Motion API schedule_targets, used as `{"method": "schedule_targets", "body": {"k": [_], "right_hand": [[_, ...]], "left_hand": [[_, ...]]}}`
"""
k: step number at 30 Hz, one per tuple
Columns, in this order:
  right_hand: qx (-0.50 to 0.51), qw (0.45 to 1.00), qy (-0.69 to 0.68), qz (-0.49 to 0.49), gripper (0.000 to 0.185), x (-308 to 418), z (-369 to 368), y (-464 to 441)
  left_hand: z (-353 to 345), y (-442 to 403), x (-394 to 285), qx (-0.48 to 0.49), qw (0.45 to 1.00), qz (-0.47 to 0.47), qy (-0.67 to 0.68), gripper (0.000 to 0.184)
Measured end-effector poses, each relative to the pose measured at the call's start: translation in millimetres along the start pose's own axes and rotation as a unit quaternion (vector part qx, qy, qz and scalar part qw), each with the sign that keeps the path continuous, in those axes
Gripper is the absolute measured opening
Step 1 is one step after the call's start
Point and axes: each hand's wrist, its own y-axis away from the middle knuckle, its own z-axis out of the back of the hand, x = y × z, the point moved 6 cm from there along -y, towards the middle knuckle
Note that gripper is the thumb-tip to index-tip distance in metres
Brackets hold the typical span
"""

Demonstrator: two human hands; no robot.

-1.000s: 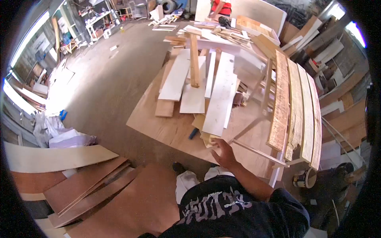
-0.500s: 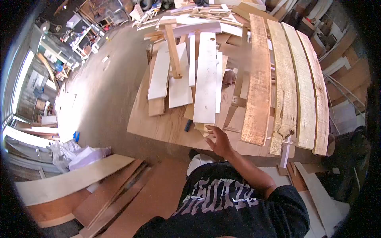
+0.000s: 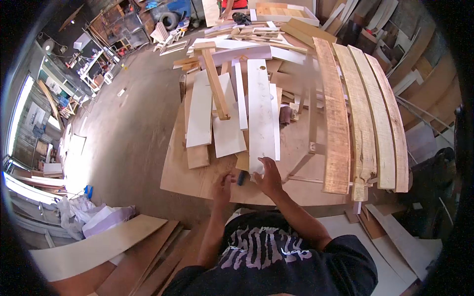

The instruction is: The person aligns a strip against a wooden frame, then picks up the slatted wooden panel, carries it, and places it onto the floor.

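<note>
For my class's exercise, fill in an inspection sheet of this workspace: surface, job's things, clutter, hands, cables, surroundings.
Surface: plywood sheet, partly covered by boards.
Job's things: long white board with a dark round mark near its far end; other white boards beside it.
Clutter: wood strips heaped beyond; small dark object near the white board's near end.
Hands: right hand at the white board's near end, grip unclear; left hand apart from it, fingers bent.
Cables: nothing seen near the hands; background too small to tell.
Surroundings: four rough planks at right; tyre and person in red at the back.
</note>
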Motion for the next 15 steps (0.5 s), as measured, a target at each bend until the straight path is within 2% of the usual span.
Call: {"method": "schedule_targets", "body": {"k": [2,3,5,6,9,10,13,15], "right_hand": [[-0.002,1.0,-0.029,0.003,0.056,5,-10,-12],[-0.004,1.0,-0.025,0.001,0.056,7,-15,-21],[0.051,0.987,-0.095,-0.118,0.057,-1,-37,-38],[0.051,0.987,-0.093,-0.123,0.057,-2,-46,-51],[-0.021,0.994,0.07,-0.076,0.06,-5,-68,-100],[-0.049,0.989,0.131,-0.053,0.061,1,-71,-117],[-0.045,0.979,0.19,-0.066,0.061,2,-84,-167],[0.052,0.959,0.239,-0.142,0.062,-12,-104,-187]], "left_hand": [[-14,-13,-7,0.056,0.992,-0.024,0.108,0.024],[-15,-14,-8,0.06,0.992,-0.025,0.111,0.024],[-12,-9,-6,0.079,0.993,0.007,0.083,0.024],[-8,-10,0,0.083,0.993,0.01,0.084,0.024],[8,-13,16,0.103,0.988,0.019,0.11,0.023],[16,-16,17,0.104,0.991,0.018,0.078,0.024],[34,-20,27,0.108,0.993,0.035,0.044,0.026],[46,-18,39,0.11,0.991,0.056,0.041,0.027]]}}
